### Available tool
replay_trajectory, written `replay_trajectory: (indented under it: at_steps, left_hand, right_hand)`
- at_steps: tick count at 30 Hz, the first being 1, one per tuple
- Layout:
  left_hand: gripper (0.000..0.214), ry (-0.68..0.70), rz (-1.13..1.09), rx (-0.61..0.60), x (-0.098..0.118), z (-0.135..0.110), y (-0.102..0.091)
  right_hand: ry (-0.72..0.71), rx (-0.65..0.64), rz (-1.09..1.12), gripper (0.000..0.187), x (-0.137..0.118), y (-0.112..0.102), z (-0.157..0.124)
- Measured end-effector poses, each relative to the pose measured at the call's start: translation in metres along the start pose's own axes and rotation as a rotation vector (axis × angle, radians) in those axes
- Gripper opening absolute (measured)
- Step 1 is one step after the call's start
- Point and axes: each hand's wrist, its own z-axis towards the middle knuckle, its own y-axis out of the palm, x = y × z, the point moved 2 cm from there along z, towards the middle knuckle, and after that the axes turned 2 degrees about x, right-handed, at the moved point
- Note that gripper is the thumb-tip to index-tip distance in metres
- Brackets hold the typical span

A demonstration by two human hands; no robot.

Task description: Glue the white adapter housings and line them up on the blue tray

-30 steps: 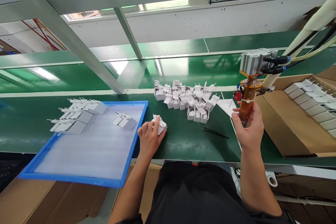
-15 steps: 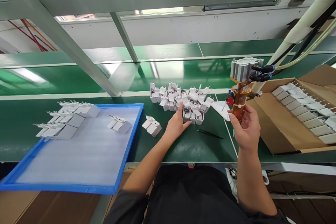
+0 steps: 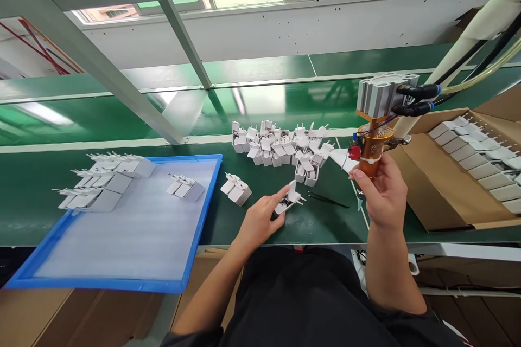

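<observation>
My left hand point(image 3: 260, 221) pinches an open white charger housing point(image 3: 290, 200) low over the green bench, in front of a heap of several similar open housings point(image 3: 280, 147). My right hand point(image 3: 382, 195) is wrapped round the orange barrel of a hanging dispensing tool point(image 3: 372, 149), which has a grey finned head and black hoses. Two closed chargers point(image 3: 236, 190) lie on the bench just left of my left hand.
A blue tray point(image 3: 122, 227) at the left holds rows of finished chargers point(image 3: 101, 184) and a separate pair point(image 3: 185, 187). Black tweezers point(image 3: 328, 199) lie between my hands. A cardboard box point(image 3: 443, 195) with rows of chargers stands at the right. A green conveyor point(image 3: 264, 103) runs behind.
My left hand left two chargers beside the tray, reached to the heap, and has drawn one open housing back toward me. My right hand has stayed on the tool.
</observation>
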Motion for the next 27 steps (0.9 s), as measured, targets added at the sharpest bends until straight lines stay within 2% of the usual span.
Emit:
replay_trajectory:
  at_steps: [4, 7, 11, 14, 17, 22, 27]
  left_hand:
    - [0.062, 0.079, 0.029, 0.004, 0.006, -0.006, 0.006]
    - [0.062, -0.026, -0.068, -0.035, 0.004, -0.006, 0.010]
    - [0.049, -0.221, -0.194, 0.042, -0.002, -0.011, 0.019]
    - [0.033, -0.270, -0.202, 0.109, -0.005, -0.014, 0.031]
    - [0.029, -0.274, -0.181, 0.120, -0.002, -0.015, 0.038]
    - [0.029, -0.272, -0.279, 0.022, 0.012, -0.010, 0.030]
    - [0.036, -0.291, -0.403, 0.021, 0.021, -0.003, 0.016]
  right_hand:
    - [0.025, -0.119, -0.004, 0.035, -0.009, 0.009, 0.000]
    - [0.049, -0.161, 0.012, 0.031, -0.018, 0.018, -0.001]
    - [0.061, -0.213, 0.046, 0.030, -0.029, 0.037, -0.005]
    - [0.050, -0.231, 0.054, 0.033, -0.036, 0.055, -0.009]
    - [0.008, -0.243, 0.068, 0.036, -0.044, 0.075, -0.013]
    - [-0.067, -0.221, 0.051, 0.039, -0.059, 0.098, -0.017]
    - [-0.074, -0.204, -0.003, 0.042, -0.064, 0.106, -0.020]
